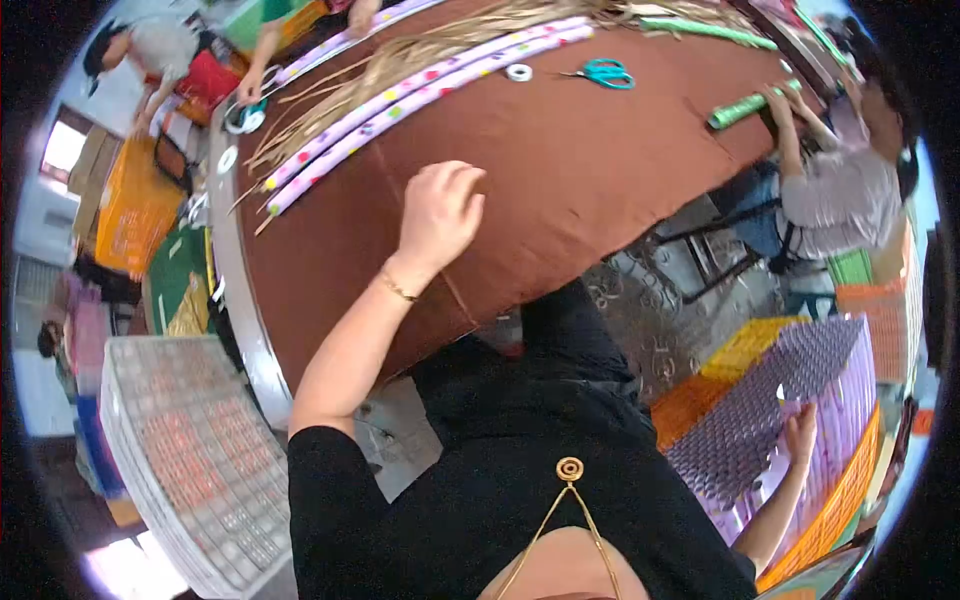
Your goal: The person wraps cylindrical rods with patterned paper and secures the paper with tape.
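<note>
Over the brown cloth [330,300] of the table, my left hand [440,212] is raised with its fingers curled, and nothing shows in it. Beyond it lie two floral-patterned rolls [430,95] side by side, next to long dried stalks [400,55]. A white tape ring [519,72] and teal-handled scissors [608,73] lie farther right. My right hand [800,432] reaches down at the lower right, at a grey honeycomb-patterned stack [740,420] and purple rolls [835,400] in a crate; its grip is too small to make out.
A person [840,200] on the right handles a green roll [740,108]. Another person's hand [250,88] is at the far left edge of the table. White crates [200,450] stand at left, an orange crate [825,510] at lower right, and a stool [710,260] under the right side.
</note>
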Demonstrator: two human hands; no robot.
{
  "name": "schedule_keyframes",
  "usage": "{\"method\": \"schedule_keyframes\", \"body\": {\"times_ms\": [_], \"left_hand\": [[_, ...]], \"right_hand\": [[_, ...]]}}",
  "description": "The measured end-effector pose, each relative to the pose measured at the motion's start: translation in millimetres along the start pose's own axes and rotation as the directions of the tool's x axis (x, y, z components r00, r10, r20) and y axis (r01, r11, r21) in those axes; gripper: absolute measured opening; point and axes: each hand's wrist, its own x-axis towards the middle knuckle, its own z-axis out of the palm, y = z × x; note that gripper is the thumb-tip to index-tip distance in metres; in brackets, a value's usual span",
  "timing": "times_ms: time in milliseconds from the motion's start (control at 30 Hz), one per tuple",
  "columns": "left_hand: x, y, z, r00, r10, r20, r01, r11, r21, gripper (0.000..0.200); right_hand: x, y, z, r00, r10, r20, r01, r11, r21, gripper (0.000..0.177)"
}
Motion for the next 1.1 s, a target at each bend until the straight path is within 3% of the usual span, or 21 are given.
{"method": "schedule_keyframes", "body": {"times_ms": [33, 67, 133, 267, 300, 333, 433, 500, 533, 600, 667, 700, 733, 800, 867, 900, 933, 1000, 1033, 1100], "left_hand": [[-2, 0, 2, 1.000, -0.008, 0.021, 0.008, 1.000, -0.019, 0.027], [-6, 2, 4, 1.000, -0.014, 0.025, 0.015, 0.999, -0.040, 0.028], [-14, 4, 2, 0.999, -0.029, 0.036, 0.032, 0.995, -0.091, 0.027], [-27, 14, -3, 0.994, -0.018, 0.109, 0.039, 0.980, -0.195, 0.024], [-32, 19, -6, 0.991, -0.015, 0.136, 0.045, 0.974, -0.221, 0.025], [-36, 23, -8, 0.991, -0.005, 0.134, 0.036, 0.973, -0.228, 0.025], [-48, 37, -24, 0.990, -0.025, 0.135, 0.063, 0.957, -0.282, 0.028], [-61, 43, -30, 0.989, -0.077, 0.126, 0.114, 0.940, -0.322, 0.028], [-67, 47, -35, 0.985, -0.116, 0.124, 0.152, 0.929, -0.337, 0.028], [-77, 51, -47, 0.979, -0.169, 0.118, 0.200, 0.916, -0.347, 0.028], [-84, 55, -61, 0.959, -0.282, -0.010, 0.257, 0.887, -0.384, 0.027], [-88, 58, -70, 0.956, -0.293, -0.016, 0.266, 0.888, -0.376, 0.027], [-92, 59, -79, 0.917, -0.367, -0.157, 0.288, 0.881, -0.375, 0.031], [-105, 57, -94, 0.831, -0.414, -0.371, 0.313, 0.900, -0.304, 0.045], [-118, 57, -110, 0.760, -0.440, -0.479, 0.373, 0.898, -0.232, 0.043], [-125, 57, -114, 0.713, -0.447, -0.541, 0.406, 0.891, -0.201, 0.042], [-133, 58, -118, 0.693, -0.430, -0.578, 0.442, 0.887, -0.131, 0.041], [-151, 52, -115, 0.658, -0.373, -0.654, 0.464, 0.885, -0.037, 0.041], [-158, 50, -114, 0.662, -0.349, -0.664, 0.473, 0.881, 0.008, 0.039], [-169, 48, -112, 0.683, -0.351, -0.641, 0.510, 0.857, 0.074, 0.041]], "right_hand": [[11, -12, -3, 0.979, -0.159, -0.128, 0.159, 0.987, -0.010, 0.043], [24, -22, -5, 0.974, -0.187, -0.125, 0.187, 0.982, -0.014, 0.043], [36, -64, -14, 0.928, -0.294, -0.231, 0.247, 0.946, -0.211, 0.042], [96, -157, -41, 0.819, -0.531, -0.218, 0.451, 0.830, -0.326, 0.047], [107, -197, -54, 0.814, -0.538, -0.221, 0.469, 0.831, -0.298, 0.049], [107, -252, -71, 0.741, -0.620, -0.256, 0.554, 0.781, -0.289, 0.048], [106, -375, -105, 0.705, -0.659, -0.261, 0.620, 0.752, -0.226, 0.047], [153, -464, -138, 0.480, -0.802, -0.355, 0.736, 0.588, -0.334, 0.046], [113, -513, -141, 0.355, -0.850, -0.388, 0.772, 0.501, -0.392, 0.046], [96, -595, -151, 0.417, -0.866, -0.276, 0.853, 0.478, -0.212, 0.047], [43, -682, -144, 0.087, -0.963, -0.256, 0.953, 0.155, -0.260, 0.043], [23, -717, -134, 0.085, -0.970, -0.227, 0.973, 0.130, -0.191, 0.039], [4, -750, -124, 0.081, -0.976, -0.203, 0.987, 0.108, -0.121, 0.036], [-29, -805, -92, -0.303, -0.923, -0.236, 0.947, -0.264, -0.183, 0.028], [-75, -843, -65, -0.185, -0.976, 0.119, 0.889, -0.218, -0.403, 0.029], [-81, -856, -35, -0.347, -0.937, -0.046, 0.906, -0.322, -0.273, 0.022], [-96, -864, -15, -0.432, -0.902, 0.010, 0.872, -0.421, -0.251, 0.023], [-120, -872, 26, -0.506, -0.858, 0.087, 0.839, -0.513, -0.180, 0.021], [-123, -873, 61, -0.589, -0.808, -0.023, 0.802, -0.580, -0.146, 0.018], [-132, -863, 104, -0.625, -0.767, -0.141, 0.780, -0.612, -0.127, 0.020]]}}
